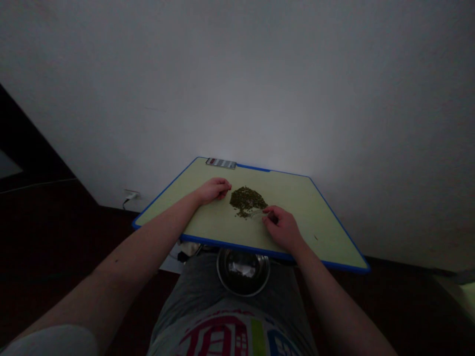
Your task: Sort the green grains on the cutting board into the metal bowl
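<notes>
A heap of small greenish-brown, seed-like bits (246, 198) lies in the middle of a pale yellow table top (297, 198) with a blue edge. My left hand (215, 190) rests just left of the heap, its fingers curled together; whatever they may hold is hidden. On the other side, my right hand (282, 225) is closed in a pinch on a thin, pale, curved tool (257, 213), whose kind I cannot tell. The tool's far end reaches the near edge of the heap, where a few bits lie scattered.
A phone with a lit screen (221, 163) lies at the table's back edge. Below the front edge, a shiny metal bowl (243, 291) sits at my lap. Behind the table rises a pale wall (260, 89), with a plugged-in socket (131, 195) low on the left.
</notes>
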A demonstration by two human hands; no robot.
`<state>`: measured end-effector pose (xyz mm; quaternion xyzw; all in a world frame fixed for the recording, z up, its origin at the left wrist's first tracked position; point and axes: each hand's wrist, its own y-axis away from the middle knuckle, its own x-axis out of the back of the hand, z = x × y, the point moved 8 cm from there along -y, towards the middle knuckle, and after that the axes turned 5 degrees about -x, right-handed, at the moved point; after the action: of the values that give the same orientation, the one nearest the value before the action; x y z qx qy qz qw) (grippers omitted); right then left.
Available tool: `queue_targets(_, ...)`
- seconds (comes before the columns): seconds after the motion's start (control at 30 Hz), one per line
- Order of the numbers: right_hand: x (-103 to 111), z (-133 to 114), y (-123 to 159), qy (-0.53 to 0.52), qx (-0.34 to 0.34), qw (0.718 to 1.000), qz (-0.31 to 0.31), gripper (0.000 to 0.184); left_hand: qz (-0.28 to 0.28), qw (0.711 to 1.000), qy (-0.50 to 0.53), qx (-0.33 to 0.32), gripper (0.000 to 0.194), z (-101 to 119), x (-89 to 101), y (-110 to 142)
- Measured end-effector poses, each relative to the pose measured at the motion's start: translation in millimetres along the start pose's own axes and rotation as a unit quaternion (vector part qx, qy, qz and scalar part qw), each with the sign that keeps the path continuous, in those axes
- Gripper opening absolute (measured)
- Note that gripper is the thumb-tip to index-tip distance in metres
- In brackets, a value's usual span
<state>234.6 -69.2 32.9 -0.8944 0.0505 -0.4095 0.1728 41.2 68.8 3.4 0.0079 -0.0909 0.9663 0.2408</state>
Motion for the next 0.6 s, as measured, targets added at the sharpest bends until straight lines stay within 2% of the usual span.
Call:
queue_targets(0.33,-7.3,0.8,-3.3,0.001,0.001,1.000,-0.023,0.021,0.003,1.000,0.004,-0.009,0.018,-3.8,2.0,-2.3)
queue_targets(0.6,-16.1,-3.5,-3.9,-0.013,0.020,0.997,-0.068,0.027,0.003,1.000,0.015,-0.005,0.017,-3.2,1.8,-1.3)
